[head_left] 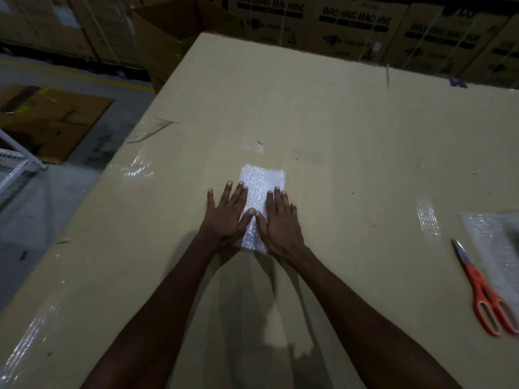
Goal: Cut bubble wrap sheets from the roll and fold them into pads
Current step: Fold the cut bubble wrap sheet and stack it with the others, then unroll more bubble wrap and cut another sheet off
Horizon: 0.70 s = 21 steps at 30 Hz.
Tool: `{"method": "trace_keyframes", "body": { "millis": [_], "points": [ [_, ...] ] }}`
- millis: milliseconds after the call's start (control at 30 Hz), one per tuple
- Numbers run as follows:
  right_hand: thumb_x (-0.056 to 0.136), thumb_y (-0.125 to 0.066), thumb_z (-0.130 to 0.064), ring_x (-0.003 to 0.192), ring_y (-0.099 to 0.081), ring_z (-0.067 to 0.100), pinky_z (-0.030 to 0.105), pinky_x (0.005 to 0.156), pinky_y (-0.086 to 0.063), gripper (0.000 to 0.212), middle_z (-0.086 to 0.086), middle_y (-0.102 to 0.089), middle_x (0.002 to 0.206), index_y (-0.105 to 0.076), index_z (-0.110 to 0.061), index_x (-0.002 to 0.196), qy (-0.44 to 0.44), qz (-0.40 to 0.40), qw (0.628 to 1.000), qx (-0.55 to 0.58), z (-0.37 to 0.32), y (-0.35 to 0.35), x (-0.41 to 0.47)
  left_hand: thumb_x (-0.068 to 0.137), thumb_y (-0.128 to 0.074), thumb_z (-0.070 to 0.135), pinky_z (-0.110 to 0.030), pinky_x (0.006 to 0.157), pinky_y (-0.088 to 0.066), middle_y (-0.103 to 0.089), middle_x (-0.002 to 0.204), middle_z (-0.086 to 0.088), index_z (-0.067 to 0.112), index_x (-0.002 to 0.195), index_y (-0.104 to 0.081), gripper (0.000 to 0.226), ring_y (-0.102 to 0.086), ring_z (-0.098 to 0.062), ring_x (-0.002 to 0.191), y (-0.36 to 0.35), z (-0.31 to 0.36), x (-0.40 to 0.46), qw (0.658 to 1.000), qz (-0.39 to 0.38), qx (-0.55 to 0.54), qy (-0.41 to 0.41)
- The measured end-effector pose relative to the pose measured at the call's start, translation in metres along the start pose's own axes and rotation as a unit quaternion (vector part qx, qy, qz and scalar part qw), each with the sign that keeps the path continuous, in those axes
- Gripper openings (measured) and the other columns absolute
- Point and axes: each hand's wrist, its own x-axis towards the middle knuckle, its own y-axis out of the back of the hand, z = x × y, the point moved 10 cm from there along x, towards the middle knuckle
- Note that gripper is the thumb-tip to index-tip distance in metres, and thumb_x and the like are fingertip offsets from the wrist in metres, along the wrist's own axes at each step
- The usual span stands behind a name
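Head view: we look down on a broad cardboard-covered bench point(337, 130) in a dim warehouse. Near the middle of the picture lies a folded bubble wrap pad point(262, 186), a narrow white rectangle running from 6 to 12 o'clock.

Our left hand point(226, 217) lies flat over the pad's 9 o'clock edge, its fingers point(238, 192) straight and spread, some on the pad and the outer ones on the bare bench. Our right hand point(279, 223) lies flat over the 3 o'clock edge, fingers straight and only slightly parted. Both thumbs point inward and nearly meet on the pad between the two palms. Neither hand curls round anything; both press down with open palms.

At 3 o'clock from the hands, well apart, a pair of scissors point(481, 287) with orange handles rests on the bench, blades closed and pointing toward 11 o'clock. Just beside them, at the picture's right edge, lies a loose bubble wrap sheet point(490, 242); the scissor handles seem to overlap its lower part.

Strips of clear tape point(427, 217) glint on the bench. At 12 o'clock, beyond the bench, stand stacked cartons point(356, 26) printed "WASHING MACHINE". At 10 o'clock a flattened cardboard piece point(47, 119) lies on the floor.
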Motion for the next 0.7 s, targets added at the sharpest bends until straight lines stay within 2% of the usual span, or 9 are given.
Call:
{"method": "trace_keyframes", "body": {
  "millis": [67,133,233,333,500,600,700],
  "points": [
    [0.109,-0.023,-0.047,0.158,0.006,0.022,0.040,0.125,0.005,0.068,0.007,0.007,0.171,-0.002,-0.011,0.163,0.012,0.012,1.000,0.014,-0.001,0.015,-0.007,0.092,0.007,0.060,-0.061,0.118,0.005,0.000,0.168,0.002,0.015,0.160,-0.007,0.083,0.006,-0.022,0.155,0.018,0.008,-0.002,0.999,0.020,-0.025,0.009],
    [0.107,-0.021,-0.048,0.158,0.003,0.022,0.040,0.125,0.003,0.068,0.007,0.003,0.171,-0.004,-0.012,0.163,0.013,0.019,0.999,0.023,0.007,0.031,-0.022,0.091,0.007,0.059,-0.059,0.119,0.006,0.001,0.168,0.004,0.015,0.160,-0.005,0.082,0.006,-0.020,0.155,0.038,0.025,-0.010,0.998,0.052,-0.044,0.006],
    [0.109,-0.024,-0.042,0.158,-0.002,0.026,0.046,0.127,-0.004,0.064,0.013,-0.005,0.170,-0.013,-0.008,0.162,0.013,0.021,1.000,-0.003,0.033,0.052,-0.050,0.096,0.002,0.056,-0.054,0.120,0.003,-0.001,0.168,0.005,0.016,0.160,-0.007,0.076,0.002,-0.017,0.155,0.051,0.060,-0.025,0.994,0.082,-0.072,-0.017],
    [0.110,-0.033,-0.039,0.157,-0.006,0.030,0.048,0.125,-0.010,0.062,0.016,-0.009,0.170,-0.019,-0.005,0.161,0.003,0.036,0.999,-0.030,0.069,0.079,-0.082,0.100,-0.005,0.052,-0.053,0.121,-0.002,-0.011,0.168,0.002,0.014,0.160,-0.015,0.071,-0.005,-0.018,0.155,0.048,0.107,-0.036,0.989,0.102,-0.094,-0.047],
    [0.110,-0.033,-0.041,0.157,-0.008,0.029,0.045,0.125,-0.012,0.063,0.016,-0.008,0.170,-0.019,-0.006,0.161,-0.034,0.052,0.997,-0.036,0.152,0.118,-0.149,0.105,-0.011,0.051,-0.048,0.122,0.005,-0.016,0.167,0.000,0.015,0.159,-0.021,0.066,-0.005,-0.017,0.155,0.017,0.205,-0.045,0.986,0.093,-0.109,-0.088],
    [0.110,-0.034,-0.041,0.157,-0.011,0.029,0.045,0.124,-0.013,0.063,0.016,-0.012,0.169,-0.023,-0.006,0.160,-0.053,0.065,0.996,-0.039,0.211,0.140,-0.193,0.107,-0.014,0.048,-0.049,0.122,0.004,-0.016,0.167,-0.001,0.014,0.159,-0.021,0.062,-0.006,-0.019,0.155,-0.004,0.284,-0.046,0.982,0.088,-0.122,-0.115],
    [0.105,-0.033,-0.045,0.148,-0.033,0.040,0.052,0.117,-0.032,0.066,0.026,-0.033,0.160,-0.040,0.001,0.152,-0.052,0.091,0.993,-0.055,0.272,0.165,-0.235,0.107,-0.016,0.045,-0.053,0.122,-0.001,-0.016,0.167,-0.002,0.014,0.159,-0.019,0.061,-0.005,-0.018,0.155,-0.029,0.372,-0.044,0.978,0.069,-0.132,-0.143]
  ]
}}
